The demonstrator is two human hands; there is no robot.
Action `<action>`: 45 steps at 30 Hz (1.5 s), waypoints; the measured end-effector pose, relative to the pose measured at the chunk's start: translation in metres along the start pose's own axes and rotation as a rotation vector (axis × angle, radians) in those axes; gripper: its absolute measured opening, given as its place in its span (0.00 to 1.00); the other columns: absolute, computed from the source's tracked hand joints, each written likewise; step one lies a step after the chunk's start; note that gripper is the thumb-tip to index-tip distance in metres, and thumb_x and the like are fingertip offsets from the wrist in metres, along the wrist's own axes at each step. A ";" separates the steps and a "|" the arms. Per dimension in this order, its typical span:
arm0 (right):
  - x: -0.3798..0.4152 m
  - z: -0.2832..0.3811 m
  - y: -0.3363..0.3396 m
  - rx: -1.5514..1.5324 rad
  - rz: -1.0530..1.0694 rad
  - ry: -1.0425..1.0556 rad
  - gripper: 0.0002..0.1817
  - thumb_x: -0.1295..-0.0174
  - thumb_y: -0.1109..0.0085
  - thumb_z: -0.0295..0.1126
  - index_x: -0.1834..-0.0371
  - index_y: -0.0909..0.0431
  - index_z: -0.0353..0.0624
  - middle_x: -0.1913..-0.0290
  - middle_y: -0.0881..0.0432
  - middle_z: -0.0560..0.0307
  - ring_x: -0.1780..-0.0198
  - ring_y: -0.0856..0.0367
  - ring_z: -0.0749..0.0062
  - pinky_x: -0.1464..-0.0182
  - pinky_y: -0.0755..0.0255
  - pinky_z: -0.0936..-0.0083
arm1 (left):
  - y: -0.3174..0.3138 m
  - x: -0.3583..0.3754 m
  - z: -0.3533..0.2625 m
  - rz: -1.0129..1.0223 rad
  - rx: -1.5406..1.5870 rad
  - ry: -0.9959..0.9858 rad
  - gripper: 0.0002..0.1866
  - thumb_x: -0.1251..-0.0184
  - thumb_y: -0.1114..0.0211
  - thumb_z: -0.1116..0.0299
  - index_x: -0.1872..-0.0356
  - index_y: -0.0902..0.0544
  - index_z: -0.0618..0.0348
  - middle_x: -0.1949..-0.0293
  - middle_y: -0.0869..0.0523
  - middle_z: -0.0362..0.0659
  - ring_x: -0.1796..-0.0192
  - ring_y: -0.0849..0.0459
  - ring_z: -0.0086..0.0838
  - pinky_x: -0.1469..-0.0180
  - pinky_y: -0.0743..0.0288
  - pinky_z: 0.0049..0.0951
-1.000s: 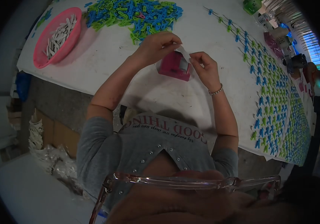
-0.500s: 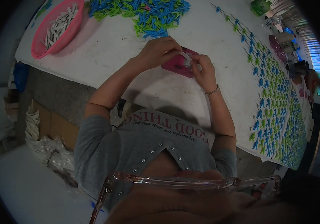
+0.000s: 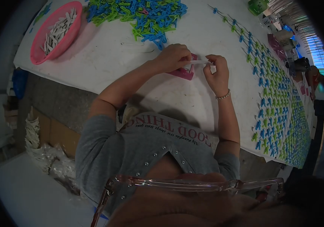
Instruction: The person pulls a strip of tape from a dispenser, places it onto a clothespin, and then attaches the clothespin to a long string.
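A thin whitish strip [image 3: 199, 61] stretches between my two hands above the white-covered table. My left hand [image 3: 174, 58] is closed, its fingertips on the strip's left end. At the other end my right hand [image 3: 217, 75], with a beaded bracelet at the wrist, pinches the strip between thumb and forefinger. Beneath my left hand lies a small pink tray [image 3: 187, 75], partly covered by the fingers; something pale is in it, too hidden to name.
A pile of blue and green clothes pegs [image 3: 154, 19] lies at the back. A pink basin [image 3: 35, 55] of white slivers stands at the left. Rows of pegs on thin wires [image 3: 271, 109] cover the right side. A green bottle [image 3: 258, 6] and another person [image 3: 315, 77] are farther off.
My right hand has moved right, away from the pink tray, and the strip now shows stretched out between both hands. My left hand has shifted slightly right and down.
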State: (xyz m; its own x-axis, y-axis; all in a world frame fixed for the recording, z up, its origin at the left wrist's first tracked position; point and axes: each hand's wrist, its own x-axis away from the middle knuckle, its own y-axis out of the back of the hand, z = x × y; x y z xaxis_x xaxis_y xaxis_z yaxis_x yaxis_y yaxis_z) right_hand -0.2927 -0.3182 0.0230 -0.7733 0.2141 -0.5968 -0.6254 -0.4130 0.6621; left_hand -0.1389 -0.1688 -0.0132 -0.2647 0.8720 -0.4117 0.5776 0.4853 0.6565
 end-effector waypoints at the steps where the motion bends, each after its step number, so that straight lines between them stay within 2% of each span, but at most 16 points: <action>1: -0.003 0.002 0.002 -0.066 -0.014 -0.053 0.12 0.51 0.42 0.19 0.61 0.23 0.41 0.66 0.22 0.57 0.64 0.25 0.67 0.60 0.29 0.72 | -0.004 -0.003 0.000 0.000 0.000 -0.004 0.06 0.45 0.33 0.69 0.70 0.20 0.57 0.69 0.21 0.41 0.63 0.22 0.36 0.60 0.29 0.35; 2: -0.005 0.001 0.001 -0.064 -0.016 -0.052 0.12 0.51 0.42 0.19 0.61 0.23 0.41 0.66 0.22 0.57 0.64 0.25 0.67 0.60 0.29 0.72 | -0.009 -0.005 0.001 -0.025 0.007 -0.030 0.06 0.46 0.33 0.67 0.71 0.20 0.56 0.70 0.20 0.42 0.62 0.21 0.37 0.60 0.28 0.36; 4: -0.007 -0.005 -0.003 -0.389 0.020 -0.211 0.16 0.47 0.43 0.18 0.53 0.26 0.40 0.61 0.23 0.62 0.59 0.25 0.77 0.55 0.31 0.81 | -0.015 -0.007 0.003 -0.054 0.012 -0.061 0.06 0.47 0.34 0.66 0.72 0.19 0.55 0.70 0.20 0.42 0.62 0.20 0.38 0.61 0.27 0.36; 5: -0.008 -0.007 -0.007 -0.387 0.018 -0.206 0.16 0.47 0.43 0.18 0.53 0.26 0.40 0.61 0.23 0.62 0.59 0.25 0.77 0.55 0.31 0.81 | -0.015 -0.007 -0.001 -0.098 0.068 -0.028 0.06 0.47 0.33 0.66 0.72 0.19 0.55 0.70 0.20 0.42 0.63 0.20 0.37 0.61 0.27 0.35; 7: -0.007 -0.010 -0.018 -0.716 0.014 -0.320 0.20 0.49 0.41 0.19 0.50 0.28 0.42 0.64 0.27 0.65 0.62 0.29 0.80 0.58 0.32 0.80 | -0.015 -0.005 -0.009 -0.146 0.122 0.001 0.06 0.47 0.32 0.67 0.71 0.19 0.56 0.70 0.20 0.41 0.64 0.20 0.36 0.61 0.27 0.34; 10: 0.005 -0.017 -0.030 -0.694 0.168 -0.423 0.23 0.48 0.42 0.17 0.46 0.30 0.43 0.56 0.26 0.64 0.60 0.32 0.84 0.57 0.34 0.86 | -0.011 0.000 -0.017 -0.143 0.308 0.172 0.06 0.48 0.31 0.68 0.72 0.19 0.57 0.71 0.21 0.41 0.65 0.21 0.33 0.61 0.27 0.33; 12: 0.007 -0.016 -0.037 -0.739 0.151 -0.414 0.23 0.47 0.42 0.17 0.47 0.30 0.43 0.57 0.27 0.64 0.62 0.33 0.84 0.58 0.34 0.87 | -0.012 0.004 -0.016 -0.116 0.391 0.307 0.08 0.48 0.31 0.70 0.69 0.20 0.57 0.70 0.21 0.40 0.63 0.21 0.32 0.60 0.27 0.32; 14: 0.006 -0.013 -0.041 -0.782 0.130 -0.400 0.22 0.47 0.43 0.17 0.48 0.30 0.43 0.58 0.27 0.64 0.63 0.35 0.85 0.59 0.35 0.88 | -0.007 0.006 -0.016 -0.184 0.332 0.209 0.09 0.48 0.31 0.69 0.66 0.20 0.56 0.70 0.21 0.40 0.61 0.21 0.33 0.59 0.28 0.32; 16: 0.006 -0.007 -0.040 -0.603 0.143 -0.401 0.20 0.48 0.42 0.20 0.50 0.29 0.42 0.66 0.31 0.66 0.64 0.32 0.81 0.58 0.33 0.83 | 0.001 0.007 -0.020 -0.251 0.274 0.113 0.11 0.48 0.31 0.69 0.64 0.20 0.56 0.70 0.21 0.39 0.60 0.22 0.34 0.57 0.28 0.32; 21: 0.002 0.002 -0.043 -0.467 0.167 -0.296 0.18 0.48 0.43 0.21 0.52 0.28 0.42 0.67 0.28 0.62 0.65 0.30 0.76 0.58 0.31 0.80 | 0.032 0.003 -0.035 -0.227 0.034 -0.101 0.15 0.47 0.32 0.69 0.58 0.22 0.54 0.61 0.19 0.38 0.57 0.24 0.35 0.48 0.32 0.34; 28: 0.005 -0.003 -0.043 -0.213 0.163 -0.100 0.16 0.51 0.41 0.21 0.56 0.25 0.42 0.68 0.23 0.57 0.65 0.25 0.65 0.62 0.30 0.70 | 0.029 0.020 -0.023 -0.232 -0.067 0.002 0.13 0.47 0.32 0.69 0.59 0.22 0.51 0.66 0.15 0.37 0.58 0.22 0.34 0.51 0.32 0.34; 33: 0.012 -0.013 -0.034 -0.147 0.213 -0.109 0.17 0.52 0.40 0.21 0.57 0.25 0.41 0.67 0.23 0.56 0.65 0.25 0.64 0.61 0.30 0.70 | 0.011 0.024 -0.005 -0.173 0.064 0.139 0.12 0.47 0.32 0.69 0.61 0.23 0.52 0.67 0.15 0.38 0.62 0.22 0.36 0.52 0.32 0.34; 35: 0.013 -0.014 -0.031 -0.116 0.232 -0.099 0.17 0.53 0.40 0.21 0.56 0.25 0.40 0.65 0.23 0.55 0.65 0.26 0.66 0.60 0.29 0.72 | 0.010 0.022 -0.005 -0.146 0.083 0.143 0.12 0.48 0.32 0.68 0.62 0.23 0.52 0.67 0.15 0.39 0.62 0.22 0.36 0.52 0.32 0.35; 40: 0.013 -0.011 -0.018 -0.037 0.166 -0.043 0.17 0.55 0.40 0.21 0.59 0.25 0.41 0.68 0.22 0.55 0.64 0.25 0.59 0.59 0.31 0.65 | -0.005 0.016 0.002 -0.163 0.062 0.113 0.12 0.49 0.32 0.67 0.63 0.23 0.53 0.69 0.15 0.39 0.62 0.21 0.37 0.54 0.31 0.36; 43: 0.011 -0.014 -0.005 0.082 0.157 0.038 0.18 0.55 0.40 0.20 0.56 0.25 0.42 0.66 0.23 0.55 0.64 0.26 0.61 0.58 0.32 0.68 | -0.009 0.004 0.002 -0.155 0.047 0.062 0.12 0.51 0.33 0.68 0.63 0.23 0.53 0.70 0.15 0.38 0.62 0.21 0.37 0.56 0.30 0.36; 45: 0.006 -0.007 0.008 0.123 0.165 0.071 0.18 0.55 0.40 0.20 0.57 0.25 0.42 0.66 0.23 0.55 0.64 0.26 0.61 0.58 0.33 0.67 | -0.009 -0.005 -0.008 -0.051 0.108 0.112 0.12 0.51 0.34 0.69 0.63 0.23 0.53 0.70 0.15 0.38 0.62 0.21 0.35 0.57 0.29 0.36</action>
State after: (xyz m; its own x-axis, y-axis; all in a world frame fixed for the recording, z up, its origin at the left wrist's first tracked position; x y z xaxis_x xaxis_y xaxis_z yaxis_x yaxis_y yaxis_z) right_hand -0.3010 -0.3263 0.0215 -0.8596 0.0881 -0.5033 -0.5024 -0.3251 0.8012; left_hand -0.1495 -0.1770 -0.0121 -0.3764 0.8512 -0.3657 0.6391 0.5243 0.5627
